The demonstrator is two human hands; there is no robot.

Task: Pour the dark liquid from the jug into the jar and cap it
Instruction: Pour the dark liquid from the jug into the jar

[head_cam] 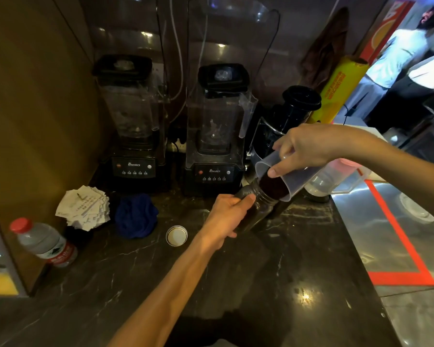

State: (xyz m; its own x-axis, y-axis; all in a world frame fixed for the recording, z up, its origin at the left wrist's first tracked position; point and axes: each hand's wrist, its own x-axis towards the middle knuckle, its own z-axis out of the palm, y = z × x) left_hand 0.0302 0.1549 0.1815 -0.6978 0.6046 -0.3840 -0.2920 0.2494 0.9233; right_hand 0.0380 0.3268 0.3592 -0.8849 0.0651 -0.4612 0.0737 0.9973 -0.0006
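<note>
The right hand (308,146) holds a clear plastic jug (288,177) tipped over, its rim touching the mouth of a jar (257,206), and dark liquid (273,187) lies at the rim. The left hand (226,216) grips the jar, which leans toward the jug on the dark counter (236,284). A round cap (176,236) lies on the counter left of this hand, near a blue cloth (135,215).

The word "Blenders" stands on the control panels of both blenders, the left blender (133,164) and the right blender (214,170); other print is unreadable.
</note>
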